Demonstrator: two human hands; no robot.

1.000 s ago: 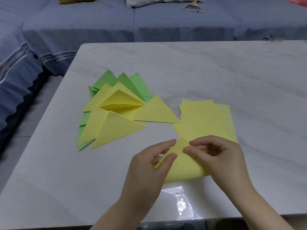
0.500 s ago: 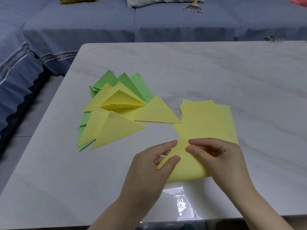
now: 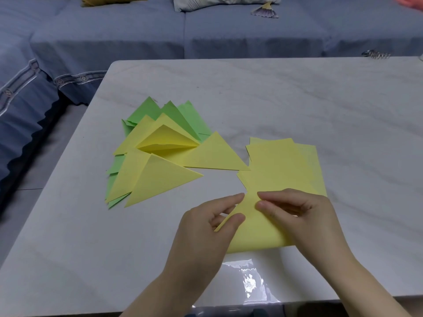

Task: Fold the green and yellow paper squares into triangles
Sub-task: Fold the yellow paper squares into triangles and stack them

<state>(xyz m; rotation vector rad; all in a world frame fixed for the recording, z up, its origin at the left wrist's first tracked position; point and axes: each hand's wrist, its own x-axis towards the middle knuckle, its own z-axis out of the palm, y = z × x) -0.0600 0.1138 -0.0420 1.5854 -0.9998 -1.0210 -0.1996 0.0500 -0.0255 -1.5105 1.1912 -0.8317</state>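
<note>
Near the front edge of the counter [image 3: 274, 99], the half-folded yellow sheet [image 3: 254, 234] lies between my left grip [image 3: 206, 227] and right grip [image 3: 304, 216]. Left pinches its left edge; right pinches the far corner with curled fingers. Its soft fold runs left to right, nearest me, so I judge pressing the crease comes next.

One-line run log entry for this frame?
step: folding yellow sheet | left grip: pinches its left edge | right grip: pinches its top | folded triangles: piled left | yellow squares: stacked behind sheet
</note>
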